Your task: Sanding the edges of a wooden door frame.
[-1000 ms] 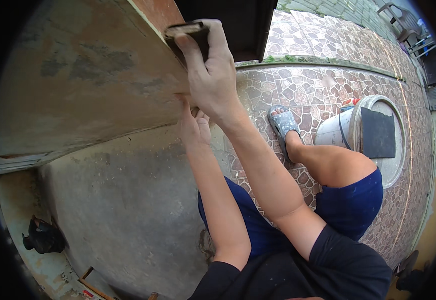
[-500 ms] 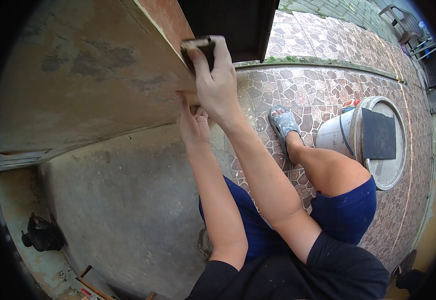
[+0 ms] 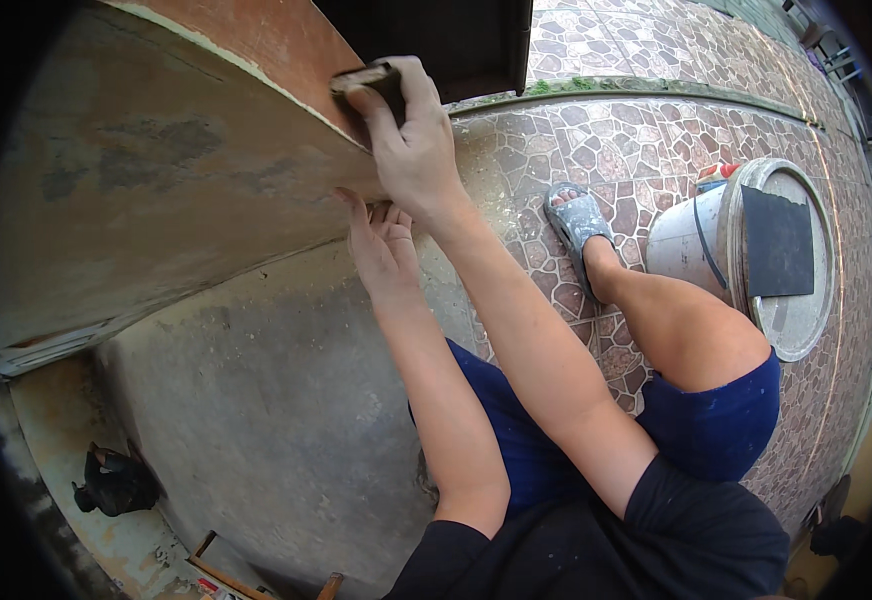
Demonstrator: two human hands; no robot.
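Sanding the top edge of a weathered panel, one hand bracing, one working.

Nearest, the left hand (image 3: 384,245) lies flat against the lower edge of the grey panel (image 3: 156,190), fingers straight and close together, steadying it; above it the right hand (image 3: 411,140) grips a dark sanding block (image 3: 368,80), fingers curled over its top and pinching it against the reddish-brown strip (image 3: 276,45) along the panel's upper edge; so the rubbing step looks to be in hand, and the next stroke calls for even pressure along that edge; farther off, a sandalled foot (image 3: 578,220) rests on patterned paving beside a white bucket (image 3: 746,250) with a dark sheet on its lid.
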